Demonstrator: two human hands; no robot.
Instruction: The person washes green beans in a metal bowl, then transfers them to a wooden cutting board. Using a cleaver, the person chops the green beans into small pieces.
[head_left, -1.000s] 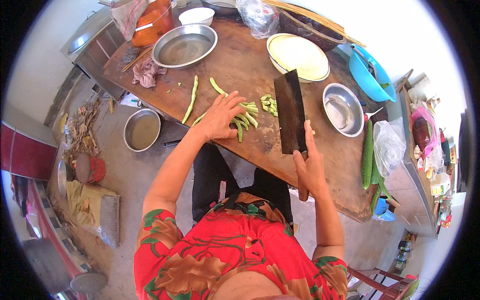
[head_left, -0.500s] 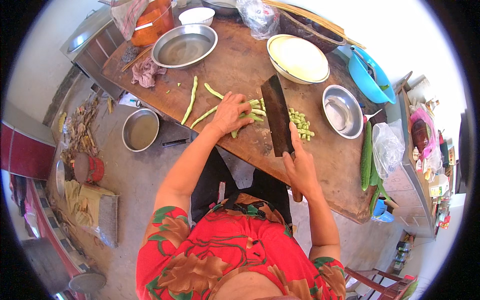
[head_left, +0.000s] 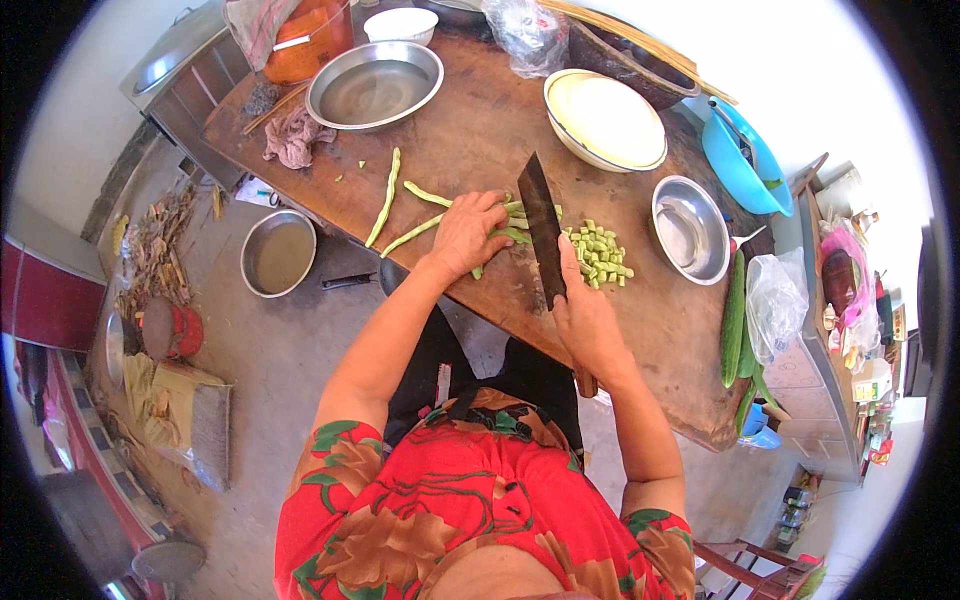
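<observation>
My right hand (head_left: 588, 325) grips a broad dark cleaver (head_left: 541, 225) by its wooden handle, the blade standing across the bean ends on the wooden table (head_left: 650, 350). Just left of the blade, my left hand (head_left: 468, 233) presses down on a bunch of green beans (head_left: 412, 234), fingers bent over them. Their uncut tails stick out to the left past my hand. On the blade's right side lies a pile of short cut bean pieces (head_left: 600, 252). One whole green bean (head_left: 385, 198) lies apart, farther left.
A steel basin of water (head_left: 428, 98), a cream-covered bowl (head_left: 640, 155), an empty-looking steel bowl (head_left: 664, 240) and a blue basin (head_left: 720, 165) stand around the beans. Cucumbers (head_left: 735, 320) lie near the right edge beside a plastic bag (head_left: 775, 305). A crumpled cloth (head_left: 295, 138) sits at left.
The cleaver blade has turned more edge-on to the view, and more of the cut pieces show beside it. My left hand has shifted slightly along the beans.
</observation>
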